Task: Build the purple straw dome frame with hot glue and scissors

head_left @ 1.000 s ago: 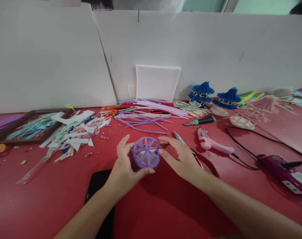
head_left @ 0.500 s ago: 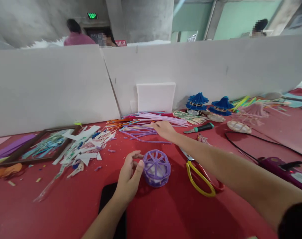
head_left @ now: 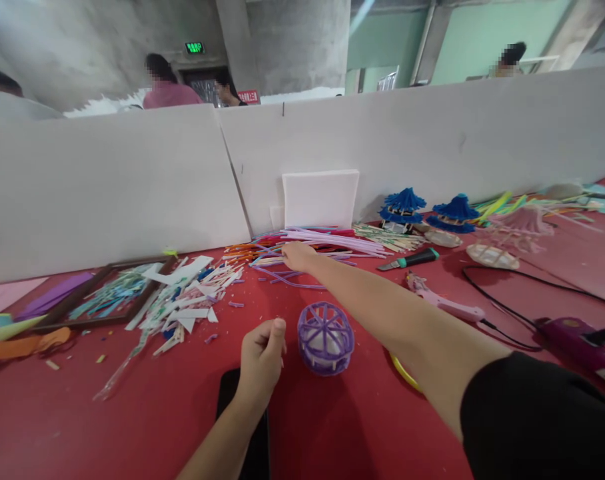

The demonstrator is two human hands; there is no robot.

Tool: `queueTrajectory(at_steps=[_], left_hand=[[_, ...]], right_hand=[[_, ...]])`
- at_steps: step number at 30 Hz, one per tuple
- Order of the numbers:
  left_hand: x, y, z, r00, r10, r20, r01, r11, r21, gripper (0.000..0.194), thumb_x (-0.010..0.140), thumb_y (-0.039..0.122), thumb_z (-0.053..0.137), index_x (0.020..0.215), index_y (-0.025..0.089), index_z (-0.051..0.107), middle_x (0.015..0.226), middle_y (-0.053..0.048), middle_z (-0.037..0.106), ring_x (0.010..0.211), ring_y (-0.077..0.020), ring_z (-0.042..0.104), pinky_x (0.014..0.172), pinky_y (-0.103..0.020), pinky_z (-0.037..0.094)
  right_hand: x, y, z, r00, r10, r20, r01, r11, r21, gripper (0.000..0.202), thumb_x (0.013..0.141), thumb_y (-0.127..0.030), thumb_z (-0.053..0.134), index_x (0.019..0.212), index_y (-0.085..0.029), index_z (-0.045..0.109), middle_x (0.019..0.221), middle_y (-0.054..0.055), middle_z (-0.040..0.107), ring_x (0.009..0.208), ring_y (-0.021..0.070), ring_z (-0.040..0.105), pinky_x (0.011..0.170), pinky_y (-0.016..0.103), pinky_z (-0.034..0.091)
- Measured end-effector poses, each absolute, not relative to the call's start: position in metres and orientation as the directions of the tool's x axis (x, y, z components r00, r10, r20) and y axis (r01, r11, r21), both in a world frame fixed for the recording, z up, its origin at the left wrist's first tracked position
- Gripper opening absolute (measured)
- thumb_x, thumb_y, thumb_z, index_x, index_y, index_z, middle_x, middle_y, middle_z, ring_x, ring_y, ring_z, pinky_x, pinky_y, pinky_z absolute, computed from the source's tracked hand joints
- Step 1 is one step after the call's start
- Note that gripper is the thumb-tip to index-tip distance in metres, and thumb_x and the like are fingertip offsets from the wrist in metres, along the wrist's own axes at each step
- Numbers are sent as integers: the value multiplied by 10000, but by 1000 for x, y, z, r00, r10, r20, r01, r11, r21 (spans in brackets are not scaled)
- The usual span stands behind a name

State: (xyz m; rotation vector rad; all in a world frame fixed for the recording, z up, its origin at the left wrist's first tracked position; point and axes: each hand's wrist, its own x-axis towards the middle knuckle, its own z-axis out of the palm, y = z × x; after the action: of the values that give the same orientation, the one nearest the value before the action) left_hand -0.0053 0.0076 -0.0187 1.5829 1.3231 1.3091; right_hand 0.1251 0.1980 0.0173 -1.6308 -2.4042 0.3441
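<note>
A small round purple cage (head_left: 326,339), built of fuzzy stems with spokes across its top and something whitish inside, stands on the red table. Just left of it, apart from it, my left hand (head_left: 262,353) is loosely closed with its thumb up; nothing shows in it. My right hand (head_left: 297,257) reaches to the heap at the back, its fingers closed at a purple pipe cleaner (head_left: 267,251); the fingertips are partly hidden. Around it lie more purple stems (head_left: 292,280) and a bundle of lilac stems (head_left: 342,241).
A black phone (head_left: 255,440) lies under my left wrist. Scissors (head_left: 405,372) are mostly hidden under my right forearm. Beyond are a utility knife (head_left: 410,259), a pink glue gun (head_left: 445,300) with its cord, blue roofed models (head_left: 402,205), paper scraps (head_left: 182,300) and a white partition (head_left: 412,133).
My right hand has moved left across the stems, its forearm now covering most of the scissors. My left hand has drawn away from the cage, and its fingers have curled in.
</note>
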Motion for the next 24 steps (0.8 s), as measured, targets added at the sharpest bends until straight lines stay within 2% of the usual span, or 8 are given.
queueTrajectory(at_steps=[3, 8, 12, 16, 18, 21, 24], left_hand=[[-6, 6, -16, -8, 949, 317, 292, -301, 908, 601, 889, 623, 383, 460, 205, 339, 420, 34, 340, 428, -106, 376, 433, -229, 322], [0, 0, -6, 118, 914, 389, 359, -404, 841, 337, 928, 424, 449, 683, 195, 490, 629, 17, 486, 576, -119, 471, 549, -229, 409], [5, -3, -2, 284, 856, 432, 409, -515, 753, 181, 902, 305, 501, 778, 193, 571, 786, -27, 568, 713, -146, 542, 672, -265, 471], [6, -2, -2, 335, 814, 475, 458, -581, 673, 132, 906, 236, 485, 819, 197, 577, 822, -36, 566, 739, -150, 529, 687, -277, 472], [5, -2, -3, 344, 798, 495, 476, -603, 640, 122, 907, 220, 481, 832, 197, 574, 831, -39, 564, 750, -152, 529, 689, -279, 476], [2, -2, -4, 349, 779, 522, 502, -625, 598, 95, 907, 213, 482, 883, 199, 573, 879, -51, 570, 808, -167, 545, 732, -300, 487], [1, -3, -5, 361, 763, 536, 522, -641, 562, 94, 890, 236, 524, 960, 207, 580, 992, -74, 575, 953, -205, 550, 845, -361, 480]], right_hand=[[133, 198, 34, -332, 931, 151, 854, 365, -370, 307, 936, -322, 564, 1203, -171, 561, 1212, 86, 586, 1018, 208, 612, 853, 413, 534], [158, 196, 76, -260, 902, 345, 770, 409, -490, 271, 945, -299, 549, 1172, -152, 577, 1141, 74, 625, 986, 196, 626, 854, 403, 529], [181, 198, 97, -210, 881, 423, 691, 440, -573, 114, 875, -154, 598, 958, -129, 672, 899, 43, 707, 874, 166, 654, 839, 317, 500], [200, 203, 104, -138, 867, 478, 611, 454, -648, 45, 793, -158, 681, 798, -114, 676, 762, 37, 693, 738, 154, 649, 733, 282, 504], [209, 206, 108, -73, 848, 525, 569, 468, -677, 84, 855, -185, 612, 833, -116, 655, 801, 39, 690, 736, 129, 641, 715, 256, 499], [220, 204, 117, 132, 756, 641, 453, 529, -717, 210, 974, -217, 395, 961, -140, 589, 920, 41, 668, 808, 87, 632, 742, 219, 483], [227, 187, 125, 269, 656, 705, 361, 609, -706, 192, 984, -220, 367, 955, -166, 548, 808, -2, 631, 685, 69, 609, 659, 198, 460]])
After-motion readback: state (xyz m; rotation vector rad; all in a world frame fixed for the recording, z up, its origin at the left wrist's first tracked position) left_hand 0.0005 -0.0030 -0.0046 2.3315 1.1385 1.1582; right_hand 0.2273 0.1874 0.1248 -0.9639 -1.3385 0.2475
